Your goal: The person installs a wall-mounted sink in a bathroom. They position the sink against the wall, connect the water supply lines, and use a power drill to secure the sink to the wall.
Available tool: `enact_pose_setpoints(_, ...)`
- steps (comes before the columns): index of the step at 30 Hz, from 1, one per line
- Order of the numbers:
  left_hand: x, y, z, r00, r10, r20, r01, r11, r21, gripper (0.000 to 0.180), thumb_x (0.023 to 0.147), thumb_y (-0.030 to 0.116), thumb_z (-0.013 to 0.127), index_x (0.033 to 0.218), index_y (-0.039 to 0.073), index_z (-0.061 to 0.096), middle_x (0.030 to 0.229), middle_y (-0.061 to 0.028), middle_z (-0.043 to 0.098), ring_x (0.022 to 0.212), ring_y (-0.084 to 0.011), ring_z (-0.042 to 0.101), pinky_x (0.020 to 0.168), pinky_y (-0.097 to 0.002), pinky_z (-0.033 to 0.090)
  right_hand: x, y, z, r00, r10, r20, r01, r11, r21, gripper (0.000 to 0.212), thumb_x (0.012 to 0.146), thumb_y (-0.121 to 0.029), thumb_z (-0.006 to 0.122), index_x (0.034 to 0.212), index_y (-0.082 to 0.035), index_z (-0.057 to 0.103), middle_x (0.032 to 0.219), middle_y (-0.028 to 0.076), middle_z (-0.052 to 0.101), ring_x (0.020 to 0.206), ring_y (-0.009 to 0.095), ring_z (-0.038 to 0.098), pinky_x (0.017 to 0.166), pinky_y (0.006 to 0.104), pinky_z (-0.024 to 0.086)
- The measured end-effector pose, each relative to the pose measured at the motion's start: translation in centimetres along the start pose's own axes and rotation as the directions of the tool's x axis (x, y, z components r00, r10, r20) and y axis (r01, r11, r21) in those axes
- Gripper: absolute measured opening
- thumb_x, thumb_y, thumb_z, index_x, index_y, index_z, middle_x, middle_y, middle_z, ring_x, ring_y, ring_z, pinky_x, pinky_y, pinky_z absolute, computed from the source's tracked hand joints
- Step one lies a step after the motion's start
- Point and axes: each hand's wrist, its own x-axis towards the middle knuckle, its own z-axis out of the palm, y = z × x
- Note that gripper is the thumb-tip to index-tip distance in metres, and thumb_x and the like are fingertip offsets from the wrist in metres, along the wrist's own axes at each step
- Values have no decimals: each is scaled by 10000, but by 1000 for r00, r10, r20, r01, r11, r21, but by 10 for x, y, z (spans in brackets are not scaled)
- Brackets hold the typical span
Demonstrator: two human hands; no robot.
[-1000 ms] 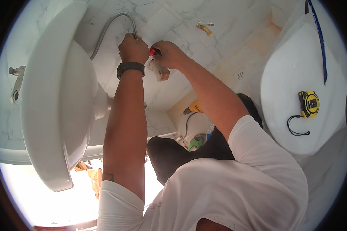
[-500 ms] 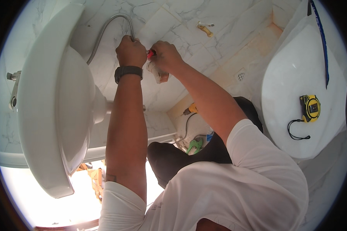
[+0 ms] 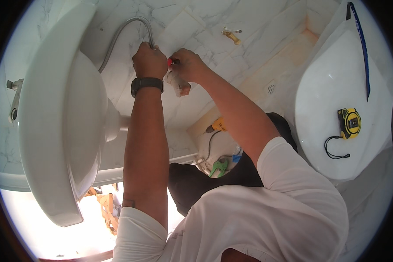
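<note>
My left hand (image 3: 149, 61), with a dark watch on its wrist, is closed around the end of a grey flexible hose (image 3: 137, 19). The hose arches up and bends back down behind the white sink (image 3: 52, 109). Close beside it, my right hand (image 3: 187, 65) is closed on a small red and black piece (image 3: 170, 62), mostly covered by the fingers, so its kind stays unclear. Just under both hands is a whitish, wrapped-looking stub with an orange-brown end (image 3: 184, 90).
A brass-coloured fitting (image 3: 231, 36) sticks out of the marbled wall. At right, a white basin-like surface (image 3: 323, 87) bears a yellow tape measure (image 3: 349, 123) and a long blue strip (image 3: 364, 52). Lower down lie a yellow drill (image 3: 217, 125), a green cutter (image 3: 219, 167) and a floor drain (image 3: 271, 88).
Both hands keep their grip, shifting only slightly around the red piece. The whole view has moved a little.
</note>
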Motion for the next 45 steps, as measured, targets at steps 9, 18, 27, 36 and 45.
enact_pose_setpoints(9, 0, -1, -1, 1000, 7, 13, -7, 1000, 2, 186, 928, 135, 621, 958, -48, 640, 925, -291, 708, 917, -469, 697, 831, -512, 545, -8, -13, 16, 976, 45, -212, -51, 999, -20, 259, 801, -241, 798, 926, -36, 701, 1024, 178, 642, 927, 383, 662, 846, 493, 527)
enact_pose_setpoints(18, -1, 1, 0, 1000, -6, 9, 6, 1000, -16, 181, 935, 135, 618, 967, -42, 641, 927, -290, 709, 918, -472, 698, 832, -521, 547, -1, -5, 9, 996, 4, -87, -11, 996, -87, 318, 790, -291, 807, 1038, -103, 743, 1037, 129, 649, 1012, 347, 653, 884, 470, 492)
enact_pose_setpoints(27, -3, 3, 0, 1000, 5, 3, -5, 1000, 16, 182, 931, 133, 623, 973, -43, 639, 929, -290, 709, 916, -473, 698, 832, -523, 550, 0, -8, 18, 992, 75, -102, -93, 976, -196, 274, 799, -307, 786, 988, -114, 742, 1038, 123, 648, 1003, 354, 648, 891, 480, 482)
enact_pose_setpoints(36, -2, 4, -2, 1000, 11, 24, -11, 1000, 1, 179, 932, 135, 627, 964, -41, 636, 937, -283, 712, 913, -465, 702, 819, -510, 557, 0, -5, 16, 993, 48, -105, -66, 983, -170, 237, 818, -336, 752, 931, -129, 734, 1045, 121, 644, 1017, 350, 641, 889, 504, 465)
enact_pose_setpoints(45, -2, 6, -3, 1000, 4, 24, -5, 1000, 8, 200, 942, 163, 624, 956, -35, 645, 930, -278, 710, 915, -460, 698, 823, -504, 549, 0, 1, 4, 999, -32, -7, 31, 994, -105, 276, 799, -285, 781, 919, -55, 688, 1001, 151, 625, 998, 355, 638, 879, 490, 476)
